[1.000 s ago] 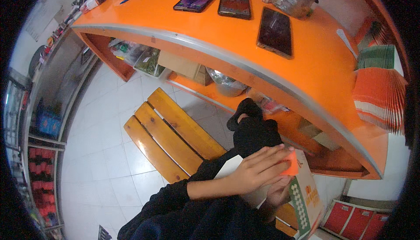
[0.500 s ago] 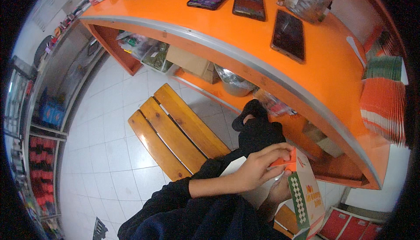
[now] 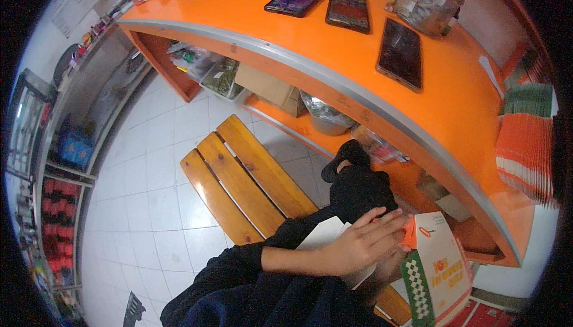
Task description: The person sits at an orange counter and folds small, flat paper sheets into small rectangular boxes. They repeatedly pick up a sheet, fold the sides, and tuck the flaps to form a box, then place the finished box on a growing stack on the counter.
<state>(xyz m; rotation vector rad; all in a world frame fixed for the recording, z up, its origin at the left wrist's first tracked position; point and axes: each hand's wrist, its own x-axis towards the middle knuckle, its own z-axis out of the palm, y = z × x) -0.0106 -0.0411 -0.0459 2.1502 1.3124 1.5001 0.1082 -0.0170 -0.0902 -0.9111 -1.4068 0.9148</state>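
A cardboard food box [image 3: 439,267], white with an orange end and a green checkered band, is tilted over my lap at the lower right. My left hand [image 3: 367,244] reaches across to its orange end flap [image 3: 409,234], fingers fairly straight, close together and pressing on the card. Partly hidden beneath it, my right hand [image 3: 389,267] grips the box's near side; most of its fingers are out of sight. White card panels [image 3: 322,233] stick out behind my left wrist.
An orange counter [image 3: 250,14] holds several phones [image 3: 400,52], a clear jar [image 3: 424,5] and a stack of folded cartons [image 3: 525,148] at right. Below it are shelves with a cardboard box [image 3: 268,85] and a metal bowl [image 3: 325,115]. A slatted wooden bench [image 3: 239,178] stands at left.
The fingers of my left hand have straightened over the orange flap. The box has turned so that more of its white printed face shows. The view has shifted slightly.
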